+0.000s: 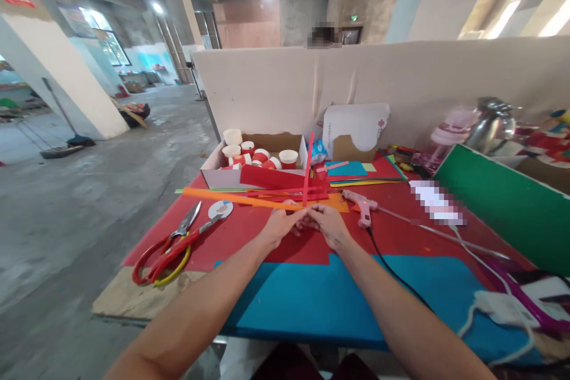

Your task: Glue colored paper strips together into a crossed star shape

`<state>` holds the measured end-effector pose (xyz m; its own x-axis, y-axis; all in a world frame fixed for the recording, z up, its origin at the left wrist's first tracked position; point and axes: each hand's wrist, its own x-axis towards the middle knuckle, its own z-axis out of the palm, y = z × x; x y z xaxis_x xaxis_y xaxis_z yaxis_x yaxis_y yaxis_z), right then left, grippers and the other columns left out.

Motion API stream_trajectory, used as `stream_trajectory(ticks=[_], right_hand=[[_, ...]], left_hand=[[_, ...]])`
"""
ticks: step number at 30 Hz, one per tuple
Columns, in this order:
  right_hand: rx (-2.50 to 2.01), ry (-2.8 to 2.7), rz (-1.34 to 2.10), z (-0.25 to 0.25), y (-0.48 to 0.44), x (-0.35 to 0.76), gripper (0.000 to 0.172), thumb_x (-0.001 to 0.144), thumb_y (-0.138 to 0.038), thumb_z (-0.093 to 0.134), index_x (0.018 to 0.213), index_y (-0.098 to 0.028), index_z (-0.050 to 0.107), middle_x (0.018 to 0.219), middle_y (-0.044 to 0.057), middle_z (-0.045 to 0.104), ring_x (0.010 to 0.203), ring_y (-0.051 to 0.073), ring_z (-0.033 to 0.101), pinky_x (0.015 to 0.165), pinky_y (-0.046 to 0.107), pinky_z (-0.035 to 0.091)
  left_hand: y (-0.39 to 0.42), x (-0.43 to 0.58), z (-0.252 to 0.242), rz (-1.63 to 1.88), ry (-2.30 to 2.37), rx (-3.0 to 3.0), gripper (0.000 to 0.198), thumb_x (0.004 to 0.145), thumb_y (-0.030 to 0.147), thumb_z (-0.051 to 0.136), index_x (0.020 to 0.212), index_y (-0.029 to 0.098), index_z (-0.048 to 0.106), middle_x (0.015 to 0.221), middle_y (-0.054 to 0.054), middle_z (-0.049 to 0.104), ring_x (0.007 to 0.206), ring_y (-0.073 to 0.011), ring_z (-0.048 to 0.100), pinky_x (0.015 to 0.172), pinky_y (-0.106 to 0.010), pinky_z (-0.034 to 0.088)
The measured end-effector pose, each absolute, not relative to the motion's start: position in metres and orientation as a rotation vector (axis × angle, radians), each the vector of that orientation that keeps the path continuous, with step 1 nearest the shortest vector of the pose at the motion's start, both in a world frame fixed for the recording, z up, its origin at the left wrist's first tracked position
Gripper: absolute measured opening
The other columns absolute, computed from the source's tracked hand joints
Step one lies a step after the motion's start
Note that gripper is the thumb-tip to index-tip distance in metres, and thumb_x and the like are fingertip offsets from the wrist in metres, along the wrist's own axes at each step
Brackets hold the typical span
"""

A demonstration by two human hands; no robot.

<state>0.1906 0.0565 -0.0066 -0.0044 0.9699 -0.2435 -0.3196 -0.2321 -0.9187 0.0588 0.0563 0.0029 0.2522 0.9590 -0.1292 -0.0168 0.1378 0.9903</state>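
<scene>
Strip slip: the orange strip (236, 198) and red strip (308, 169) risked twisting out of line where they met, had either pinch loosened, both being long and thin.
Glue gun (366, 206): its nozzle (345, 194) lay near the right hand (327, 225), about one o'clock, so a careless reach might have brushed it.
Orange strip: ran from the fingertips toward nine to ten o'clock.
Red strip: rose from them toward twelve o'clock.
Left hand (282, 225): pinched the orange strip near its end.
Right hand: seemed closed on the red strip's lower end; exact contact was hidden.
</scene>
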Motion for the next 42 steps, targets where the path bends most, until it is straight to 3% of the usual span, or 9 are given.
stream_trajectory(ticks=[9,22,27,33,37,42], right_hand=[[-1.092,-0.918,1.557,-0.006,0.057,0.195,0.025,0.056,-0.031,0.078,0.065,-0.015,0.061,0.056,-0.004,0.061,0.051,0.006,0.055,0.058,0.019,0.052],[-1.128,-0.919,1.551,-0.007,0.057,0.196,0.026,0.052,-0.029,0.08,0.064,-0.015,0.062,0.057,-0.002,0.064,0.055,0.008,0.06,0.062,0.021,0.052],[-1.178,-0.945,1.529,-0.007,0.056,0.196,0.024,0.056,-0.029,0.079,0.063,-0.015,0.06,0.053,-0.002,0.062,0.05,0.009,0.06,0.055,0.019,0.05],[-1.158,-0.987,1.61,0.001,0.055,0.201,0.018,0.067,-0.028,0.071,0.063,-0.015,0.06,0.054,-0.002,0.061,0.05,0.007,0.059,0.056,0.019,0.05],[-1.181,-1.046,1.641,0.002,0.055,0.203,0.018,0.065,-0.027,0.071,0.064,-0.015,0.057,0.054,-0.002,0.06,0.049,0.009,0.06,0.049,0.018,0.048],[-1.173,-1.03,1.627,0.001,0.054,0.202,0.019,0.063,-0.025,0.072,0.064,-0.015,0.057,0.056,-0.001,0.063,0.051,0.009,0.061,0.053,0.019,0.05]], left_hand=[[0.06,0.059,0.002,0.975,1.133,1.092,0.005,0.073,0.016,0.059,0.069,0.013,0.057,0.056,0.0,0.061,0.047,-0.0079,0.055,0.048,-0.019,0.047],[0.061,0.056,0.007,0.969,1.12,1.022,0.006,0.068,0.014,0.063,0.065,0.012,0.058,0.051,0.0,0.059,0.045,-0.0081,0.053,0.046,-0.019,0.045],[0.061,0.054,0.008,0.943,1.101,1.059,0.007,0.068,0.017,0.065,0.066,0.011,0.061,0.053,-0.001,0.06,0.047,-0.008,0.053,0.047,-0.019,0.046],[0.062,0.051,0.01,0.899,1.142,1.137,0.007,0.068,0.017,0.065,0.065,0.011,0.062,0.05,0.0,0.058,0.045,-0.0081,0.052,0.045,-0.019,0.045],[0.062,0.05,0.011,0.875,1.143,1.142,0.008,0.067,0.016,0.065,0.064,0.011,0.061,0.05,0.0,0.057,0.046,-0.0083,0.051,0.044,-0.019,0.045],[0.064,0.049,0.011,0.863,1.08,1.146,0.013,0.066,0.02,0.066,0.068,0.009,0.061,0.054,-0.002,0.058,0.046,-0.0073,0.051,0.044,-0.019,0.043]])
